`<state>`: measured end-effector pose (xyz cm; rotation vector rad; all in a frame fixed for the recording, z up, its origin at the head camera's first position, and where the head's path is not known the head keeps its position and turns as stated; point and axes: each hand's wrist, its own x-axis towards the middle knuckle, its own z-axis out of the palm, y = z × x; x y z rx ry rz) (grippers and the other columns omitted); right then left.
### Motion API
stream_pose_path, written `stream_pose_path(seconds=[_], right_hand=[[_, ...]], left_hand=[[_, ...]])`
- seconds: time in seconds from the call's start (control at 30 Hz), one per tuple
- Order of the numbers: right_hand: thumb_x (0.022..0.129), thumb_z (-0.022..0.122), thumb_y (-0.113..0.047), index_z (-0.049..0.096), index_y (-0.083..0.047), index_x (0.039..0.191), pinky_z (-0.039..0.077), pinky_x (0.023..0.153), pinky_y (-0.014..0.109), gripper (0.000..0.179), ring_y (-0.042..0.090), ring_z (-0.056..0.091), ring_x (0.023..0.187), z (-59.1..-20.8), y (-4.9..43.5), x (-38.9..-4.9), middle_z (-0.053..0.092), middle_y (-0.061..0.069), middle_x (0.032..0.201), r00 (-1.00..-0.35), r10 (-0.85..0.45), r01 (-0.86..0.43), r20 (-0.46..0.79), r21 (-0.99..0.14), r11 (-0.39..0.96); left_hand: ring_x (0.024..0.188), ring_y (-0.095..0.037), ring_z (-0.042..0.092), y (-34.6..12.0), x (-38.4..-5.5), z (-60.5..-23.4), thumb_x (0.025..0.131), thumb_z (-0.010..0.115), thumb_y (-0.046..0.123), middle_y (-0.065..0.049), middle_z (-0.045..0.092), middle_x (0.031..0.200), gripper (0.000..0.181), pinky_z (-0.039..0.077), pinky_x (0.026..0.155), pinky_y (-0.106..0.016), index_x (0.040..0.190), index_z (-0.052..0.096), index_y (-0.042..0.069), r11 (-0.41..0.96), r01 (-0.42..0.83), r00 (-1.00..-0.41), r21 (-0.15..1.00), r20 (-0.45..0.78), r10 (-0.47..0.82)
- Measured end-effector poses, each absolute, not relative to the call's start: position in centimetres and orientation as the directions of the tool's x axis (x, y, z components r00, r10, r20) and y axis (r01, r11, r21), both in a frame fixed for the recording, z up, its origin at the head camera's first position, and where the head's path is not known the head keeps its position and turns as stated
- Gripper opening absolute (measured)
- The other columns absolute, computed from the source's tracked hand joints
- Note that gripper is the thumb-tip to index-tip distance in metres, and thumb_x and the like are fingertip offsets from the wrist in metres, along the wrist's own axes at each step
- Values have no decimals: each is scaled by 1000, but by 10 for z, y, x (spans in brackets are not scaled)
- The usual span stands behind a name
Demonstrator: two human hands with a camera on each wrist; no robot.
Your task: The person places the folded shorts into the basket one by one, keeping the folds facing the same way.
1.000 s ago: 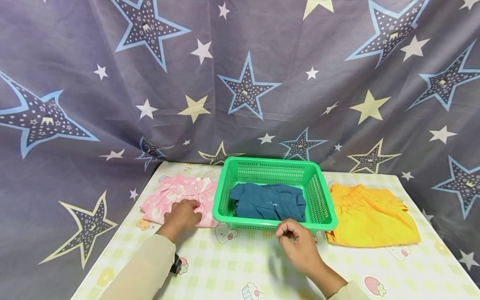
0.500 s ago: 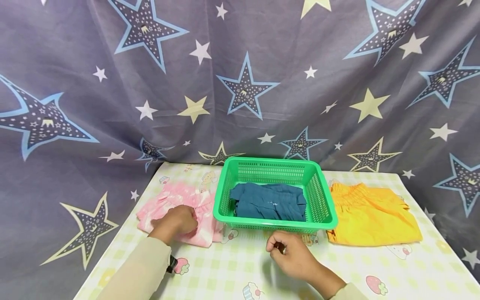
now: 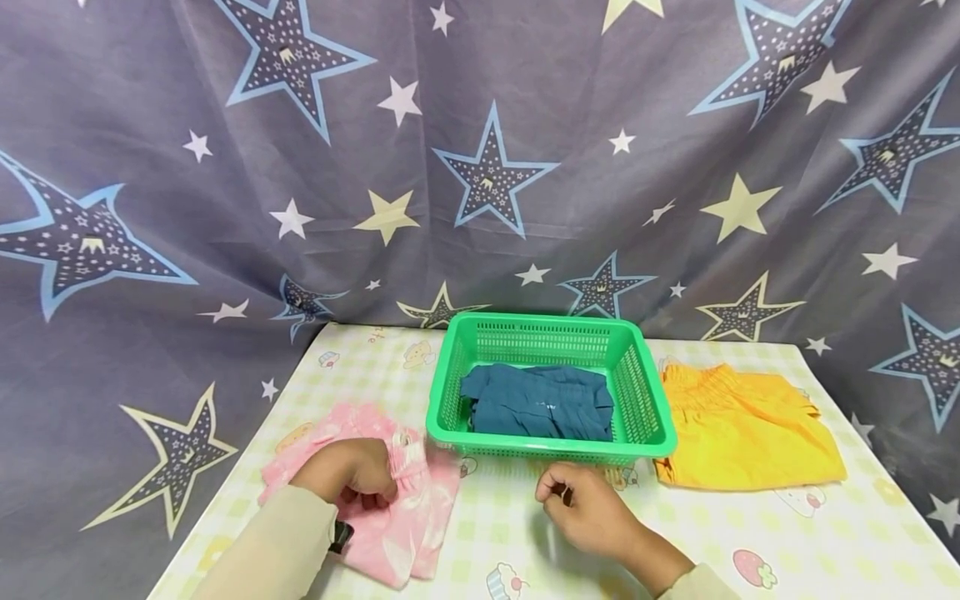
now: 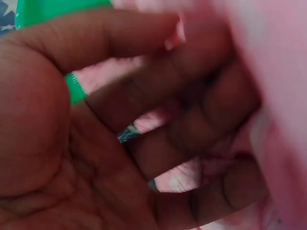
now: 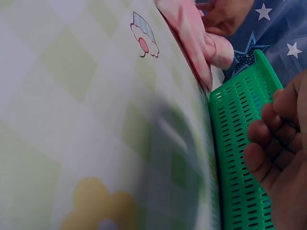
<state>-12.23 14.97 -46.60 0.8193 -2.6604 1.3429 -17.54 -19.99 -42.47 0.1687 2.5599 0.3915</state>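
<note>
My left hand grips a pink garment with a gathered band, at the left of the table. In the left wrist view the thumb and curled fingers pinch the pink cloth, which hides some fingertips. The garment lies folded, partly lifted under the hand. In front of the green basket, my right hand hovers with loosely curled fingers and holds nothing. A folded dark blue garment lies in the basket.
Yellow shorts lie folded to the right of the basket. A checked cloth with printed pictures covers the table. Behind it hangs a grey curtain with stars.
My left hand has drawn the pink garment toward me, away from the back of the table. The right hand has shifted slightly back and left from the basket's front rim.
</note>
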Motion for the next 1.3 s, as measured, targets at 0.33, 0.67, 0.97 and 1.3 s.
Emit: stream_pose_path(seconds=[0.33, 0.67, 0.97, 1.3], right_hand=[[95, 60, -2, 69, -6, 95, 52, 64, 29, 10, 14, 61, 74, -462, 146, -125, 66, -1, 84, -928, -366, -258, 74, -836, 484], [101, 53, -11, 58, 15, 120, 61, 68, 43, 32, 30, 71, 82, -458, 144, -122, 69, 19, 102, -862, -396, 248, -317, -944, 216], [100, 55, -15, 56, 15, 118, 61, 73, 43, 35, 27, 69, 84, -461, 145, -120, 63, 25, 108, -820, -433, 337, -373, -928, 162], [98, 57, -17, 63, 11, 105, 60, 72, 38, 29, 23, 68, 79, -463, 141, -120, 68, 19, 94, -793, -474, 379, -383, -919, 108]], left_hand=[[49, -13, 53, -188, -162, -425, 79, 85, 19, -1, 59, 53, 29, 40, 49, -25, 60, 66, 8, 919, 86, -820, 384, -496, 284], [49, -8, 51, -165, -153, -422, 77, 85, 21, 5, 57, 51, 24, 38, 53, -24, 61, 69, 13, 840, 209, -745, 500, -475, 468], [63, -5, 55, -139, -144, -420, 76, 86, 19, 10, 64, 63, 14, 48, 65, -25, 68, 74, 21, 809, 287, -711, 514, -452, 539], [68, -3, 54, -122, -138, -422, 76, 88, 21, 15, 65, 71, 12, 49, 69, -25, 72, 77, 22, 808, 310, -705, 502, -449, 549]])
